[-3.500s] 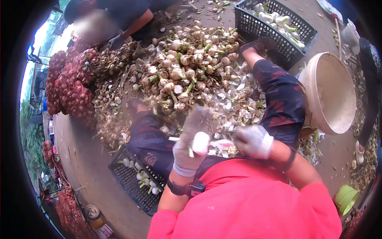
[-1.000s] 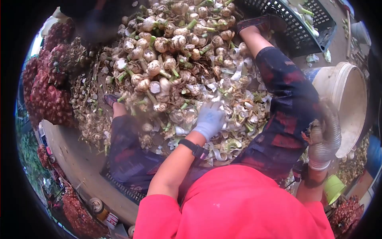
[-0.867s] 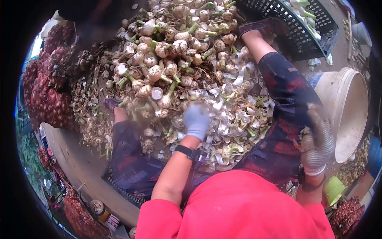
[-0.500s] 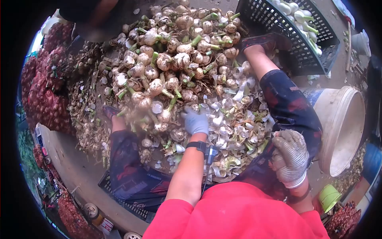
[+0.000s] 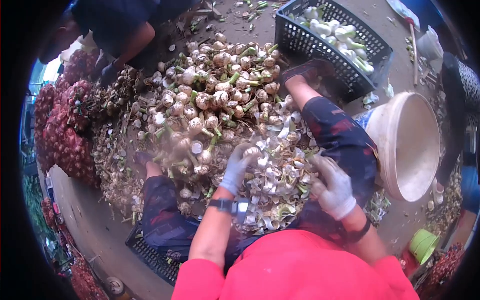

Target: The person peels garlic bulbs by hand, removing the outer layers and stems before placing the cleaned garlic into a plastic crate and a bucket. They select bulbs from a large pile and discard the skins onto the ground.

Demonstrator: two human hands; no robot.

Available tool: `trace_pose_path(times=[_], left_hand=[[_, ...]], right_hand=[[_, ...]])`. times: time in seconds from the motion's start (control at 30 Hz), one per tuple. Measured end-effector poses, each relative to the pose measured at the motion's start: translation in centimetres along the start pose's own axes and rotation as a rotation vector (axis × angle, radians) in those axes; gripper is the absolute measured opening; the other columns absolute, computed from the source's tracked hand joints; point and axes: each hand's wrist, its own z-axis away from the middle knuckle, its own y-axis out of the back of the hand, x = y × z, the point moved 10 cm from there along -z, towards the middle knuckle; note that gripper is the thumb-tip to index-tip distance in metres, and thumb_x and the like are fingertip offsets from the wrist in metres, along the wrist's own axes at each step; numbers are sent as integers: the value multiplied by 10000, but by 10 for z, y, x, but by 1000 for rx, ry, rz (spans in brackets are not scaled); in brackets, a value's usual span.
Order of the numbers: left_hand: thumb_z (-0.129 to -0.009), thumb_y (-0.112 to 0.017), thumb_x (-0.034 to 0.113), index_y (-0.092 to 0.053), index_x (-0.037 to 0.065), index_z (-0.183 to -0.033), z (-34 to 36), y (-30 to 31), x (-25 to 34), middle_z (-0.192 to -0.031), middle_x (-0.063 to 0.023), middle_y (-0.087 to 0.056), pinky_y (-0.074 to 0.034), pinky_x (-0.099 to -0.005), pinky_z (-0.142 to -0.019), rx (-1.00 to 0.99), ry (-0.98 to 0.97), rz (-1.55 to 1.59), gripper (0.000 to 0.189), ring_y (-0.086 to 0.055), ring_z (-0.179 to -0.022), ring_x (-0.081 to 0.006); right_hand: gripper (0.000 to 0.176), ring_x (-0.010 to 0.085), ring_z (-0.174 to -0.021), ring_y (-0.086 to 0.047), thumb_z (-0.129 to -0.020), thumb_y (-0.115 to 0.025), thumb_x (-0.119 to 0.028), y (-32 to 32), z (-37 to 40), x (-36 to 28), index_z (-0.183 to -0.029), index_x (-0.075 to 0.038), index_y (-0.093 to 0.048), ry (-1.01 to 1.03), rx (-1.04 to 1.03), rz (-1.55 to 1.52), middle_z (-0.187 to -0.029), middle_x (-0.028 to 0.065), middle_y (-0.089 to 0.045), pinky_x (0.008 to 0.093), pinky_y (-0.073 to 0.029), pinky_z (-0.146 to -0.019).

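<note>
My left hand [image 5: 237,169], in a pale glove with a watch on the wrist, is closed around a garlic bulb [image 5: 252,152] above the peelings. My right hand [image 5: 334,191], gloved too, hovers over my right thigh with thumb and fingers apart; nothing shows between them. In front of me lies a large heap of dirt-covered garlic bulbs [image 5: 220,100] with cut green stems. Loose white and green garlic skins [image 5: 280,185] spread between my legs, under both hands.
A black crate [image 5: 345,82] of cleaned white garlic stands at the far right. Beside my right leg a white bucket [image 5: 415,150] lies tilted. Red net sacks [image 5: 65,130] fill the left side. Another person [image 5: 125,35] bends over the heap at upper left. A green pot [image 5: 424,246] sits at lower right.
My left hand has risen slightly out of the heap with a garlic bulb. My right hand has moved left towards it and its fingers have spread. The view has shifted; the other person shows more.
</note>
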Motion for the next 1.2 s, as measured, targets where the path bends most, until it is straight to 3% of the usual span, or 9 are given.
trace_pose_path(times=[0.13,0.33,0.4,0.6,0.7,1.0,1.07,1.1,1.2], left_hand=[[-823,-603,304,-408,74,-1266,108,-58,48,-1114,-123,-579,-465,-379,-887,-501,-15,320,536,-576,-1028,-259],[-714,-773,265,-224,26,-1404,190,-26,70,-1214,-114,-483,-478,-303,-862,64,-391,194,913,-544,-1049,-195],[-658,-784,178,-247,-26,-1381,219,-21,92,-1169,-132,-514,-477,-311,-854,197,-486,-26,924,-548,-1040,-218],[-575,-783,129,-407,-2,-1267,281,-69,132,-985,-193,-570,-463,-438,-783,255,-1109,-1047,798,-560,-886,-379],[-554,-815,179,-486,23,-1201,281,-63,135,-969,-176,-567,-469,-431,-730,266,-1085,-965,743,-566,-872,-354],[-569,-792,104,-589,21,-1088,274,-53,132,-1024,-170,-563,-496,-344,-715,187,-1018,-936,563,-597,-857,-305],[-626,-801,127,-559,28,-1123,256,-44,127,-976,-130,-569,-488,-341,-605,46,-893,-647,562,-610,-785,-249],[-733,-755,265,-566,14,-1110,229,-36,91,-966,-104,-583,-486,-310,-580,-109,-461,-107,491,-609,-796,-207],[-838,-613,459,-574,22,-1087,214,-57,54,-910,-87,-586,-473,-316,-606,-342,23,733,504,-577,-758,-194]], right_hand=[[591,359,-1128,-503,-707,-654,-130,-46,16,-39,-1265,-46,-478,228,-175,-123,-1167,207,-543,395,-428,-941],[482,316,-960,-601,-717,-650,-59,-59,69,-107,-1188,-56,-545,576,36,-75,-1080,160,-571,392,-515,-779],[454,199,-873,-632,-778,-629,-64,-85,71,-68,-1214,-16,-514,-104,-336,-853,-1087,140,-562,312,-547,-628],[268,117,-757,-605,-878,-597,-224,-86,81,-72,-1020,0,-635,-132,-444,-655,-784,84,-642,279,-491,-666],[230,119,-677,-602,-905,-549,-205,-69,79,-79,-985,-8,-637,71,-267,-513,-726,77,-627,272,-490,-595],[192,99,-533,-559,-895,-465,-97,-84,89,-62,-945,24,-605,-343,-551,-798,-692,31,-595,232,-474,-466],[195,99,-531,-555,-881,-457,-74,-88,88,-57,-966,22,-604,-362,-549,-783,-691,38,-592,236,-475,-470],[196,98,-527,-550,-880,-458,-70,-87,85,-60,-977,19,-603,-276,-507,-842,-696,41,-591,235,-471,-466],[202,93,-503,-522,-859,-477,-68,-89,87,-57,-992,20,-601,-399,-523,-1052,-714,47,-587,229,-438,-445]])
